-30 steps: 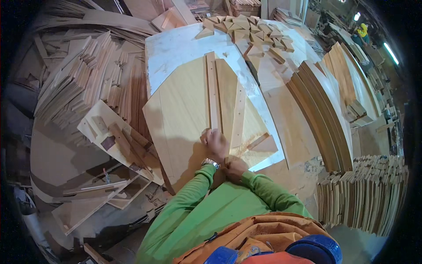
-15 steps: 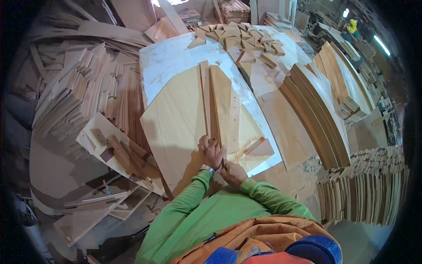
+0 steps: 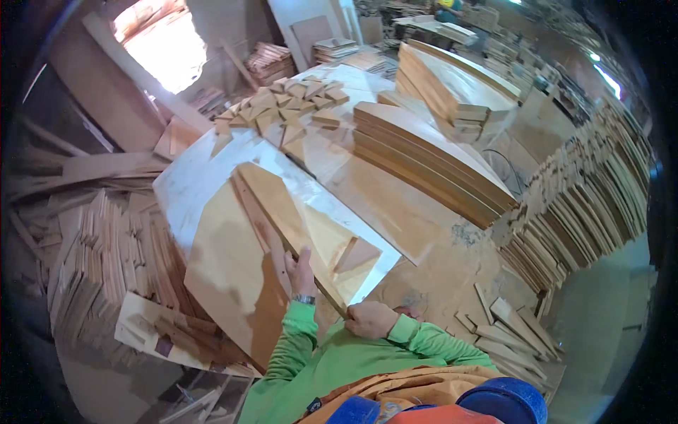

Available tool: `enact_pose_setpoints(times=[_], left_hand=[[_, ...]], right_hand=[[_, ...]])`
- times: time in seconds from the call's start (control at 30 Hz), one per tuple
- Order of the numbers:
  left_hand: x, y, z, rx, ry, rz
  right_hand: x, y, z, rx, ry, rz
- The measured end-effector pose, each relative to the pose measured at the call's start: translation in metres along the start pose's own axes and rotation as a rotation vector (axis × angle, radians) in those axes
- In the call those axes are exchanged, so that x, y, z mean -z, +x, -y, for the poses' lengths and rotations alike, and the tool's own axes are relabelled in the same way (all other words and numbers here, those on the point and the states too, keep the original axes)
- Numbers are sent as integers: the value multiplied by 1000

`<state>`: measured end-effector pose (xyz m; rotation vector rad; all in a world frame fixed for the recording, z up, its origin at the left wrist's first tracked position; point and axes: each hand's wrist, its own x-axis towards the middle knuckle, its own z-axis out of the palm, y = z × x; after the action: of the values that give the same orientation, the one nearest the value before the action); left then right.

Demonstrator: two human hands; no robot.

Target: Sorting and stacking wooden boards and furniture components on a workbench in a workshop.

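A long, pale wooden board (image 3: 281, 210) stretches away from me over a wide pale wood panel (image 3: 219, 261) with angled corners. My left hand (image 3: 302, 274), with a metal watch at its wrist, grips the board's left edge partway along. At the near end, close to my body, my right hand (image 3: 371, 320) is closed around the board. Beside the board on its left runs a reddish strip (image 3: 256, 219) with small holes. To the right, a wooden block (image 3: 357, 254) rests on a pale piece near the white tabletop's edge (image 3: 378, 272).
Many small triangular wood blocks (image 3: 275, 106) lie at the table's far end. Stacked curved boards (image 3: 431, 162) stand to the right, with a long row of thin slats (image 3: 572, 212) beyond. Rough planks (image 3: 99, 261) are heaped at left. A person (image 3: 448, 10) is far off.
My view has turned right. The board has been lifted and tilted off the panel, and my left hand has moved forward along it, away from my right hand.
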<state>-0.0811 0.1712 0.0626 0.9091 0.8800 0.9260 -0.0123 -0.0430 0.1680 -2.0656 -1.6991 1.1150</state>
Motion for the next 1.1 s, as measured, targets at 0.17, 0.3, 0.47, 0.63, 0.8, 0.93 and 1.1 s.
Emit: enact_pose_setpoints(times=[0.17, 0.3, 0.47, 0.63, 0.8, 0.93, 1.1], left_hand=[[-89, -43, -24, -105, -54, 204], [-165, -63, -49, -83, -51, 421], [-267, -62, -27, -110, 62, 633], [-393, -48, 2, -301, 338, 831], [-505, -37, 49, -498, 709, 691], [-530, -28, 85, -517, 962, 530], [-538, -27, 107, -634, 1077, 501]], right_hand=[[23, -22, -43, -90, 225, -519], [62, -52, -63, -74, 371, -872], [118, -115, -146, -171, 294, -899], [227, -190, -207, -294, 178, -979], [313, -209, -330, -84, -236, -1012], [338, -183, -402, -50, -193, -917], [360, -175, -396, -225, 112, -748]])
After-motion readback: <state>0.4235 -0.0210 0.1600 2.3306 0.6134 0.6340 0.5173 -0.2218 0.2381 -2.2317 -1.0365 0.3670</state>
